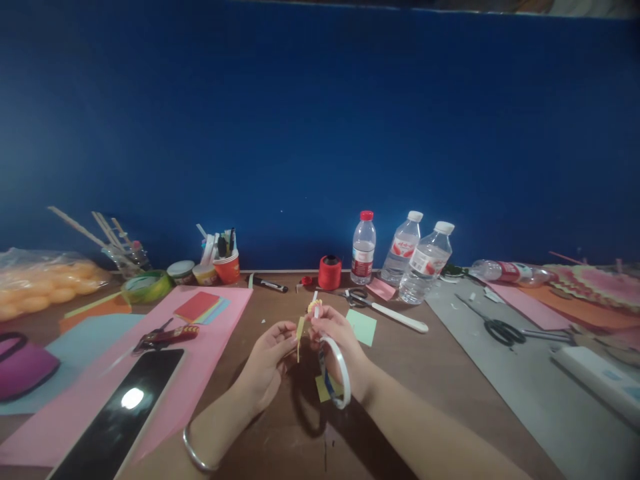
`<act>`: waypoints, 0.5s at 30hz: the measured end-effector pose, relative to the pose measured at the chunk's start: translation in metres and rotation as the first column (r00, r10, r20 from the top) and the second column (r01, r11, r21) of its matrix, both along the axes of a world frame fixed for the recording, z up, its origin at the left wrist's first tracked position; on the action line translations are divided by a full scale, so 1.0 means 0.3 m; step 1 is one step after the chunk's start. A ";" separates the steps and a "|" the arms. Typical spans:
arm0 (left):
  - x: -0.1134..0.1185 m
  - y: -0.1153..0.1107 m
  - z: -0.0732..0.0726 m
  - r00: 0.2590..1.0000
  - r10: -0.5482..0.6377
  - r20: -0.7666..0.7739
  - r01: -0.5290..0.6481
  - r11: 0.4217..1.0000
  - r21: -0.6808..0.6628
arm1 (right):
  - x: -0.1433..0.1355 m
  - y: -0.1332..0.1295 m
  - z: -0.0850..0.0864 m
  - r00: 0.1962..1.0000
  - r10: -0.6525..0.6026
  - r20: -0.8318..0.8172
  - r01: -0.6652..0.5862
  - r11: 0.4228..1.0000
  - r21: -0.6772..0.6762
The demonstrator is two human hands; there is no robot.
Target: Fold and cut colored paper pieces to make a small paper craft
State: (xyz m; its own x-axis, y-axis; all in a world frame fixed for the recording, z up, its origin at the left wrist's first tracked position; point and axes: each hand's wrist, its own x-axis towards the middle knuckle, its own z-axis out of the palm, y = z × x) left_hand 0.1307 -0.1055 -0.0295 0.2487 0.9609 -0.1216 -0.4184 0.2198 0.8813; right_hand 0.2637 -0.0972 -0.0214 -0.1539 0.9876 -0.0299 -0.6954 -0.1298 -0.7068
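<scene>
Above the middle of the brown table, my left hand [267, 363] pinches a narrow folded piece of yellow paper [299, 330] between thumb and fingers. Close beside it, my right hand [345, 347] is closed around a thin white ring [342, 373], which looks like a narrow roll of tape. At the right fingertips a small crinkled yellow piece [314, 305] and a short white strip show; how they are held is partly hidden. Under the ring lies a yellow paper square [325, 388] on the table. A pale green paper square [362, 327] is just beyond my right hand.
Behind my hands are red thread [330, 273], scissors [357, 295], a white-handled tool [400, 317], a utility knife [270, 285] and upright bottles [363, 250]. At left, a phone [120, 413] rests over pink paper [220, 320]. Black-handled scissors [505, 332] lie on the grey mat [480, 393].
</scene>
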 end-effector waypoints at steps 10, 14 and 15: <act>0.014 -0.018 0.007 0.999 0.006 -0.036 -0.004 0.998 0.059 | -0.040 -0.015 -0.019 0.982 -0.124 0.143 0.121 0.992 0.028; 0.005 -0.001 -0.006 0.966 0.101 -0.237 -0.066 0.986 0.151 | -0.047 -0.017 -0.023 0.965 -0.151 0.215 0.144 0.988 0.048; 0.000 0.004 -0.009 0.947 0.124 -0.295 -0.072 0.981 0.180 | -0.047 -0.017 -0.024 0.960 -0.161 0.230 0.152 0.987 0.056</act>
